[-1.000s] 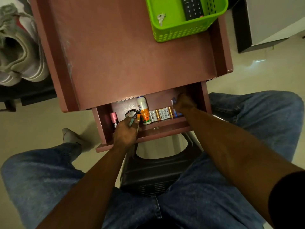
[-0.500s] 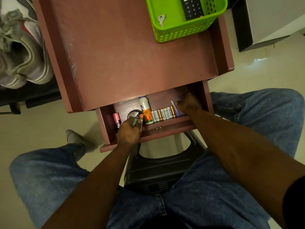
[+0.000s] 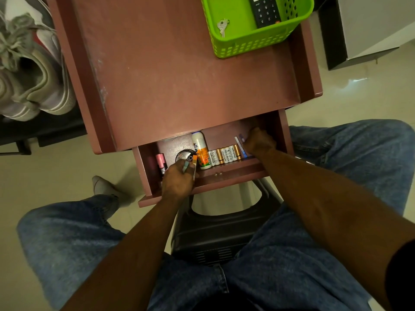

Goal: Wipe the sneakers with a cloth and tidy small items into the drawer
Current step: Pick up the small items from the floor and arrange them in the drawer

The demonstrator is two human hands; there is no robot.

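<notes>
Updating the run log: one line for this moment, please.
drawer open | left hand grips pens | right hand pinches blue item | batteries inside

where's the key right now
In the head view, the key lies inside the green basket at the far right of the table top, left of the remote control.

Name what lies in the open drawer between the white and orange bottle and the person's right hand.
In the head view, a row of batteries lies side by side between the bottle and the right hand, with a blue pen next to the hand.
</notes>
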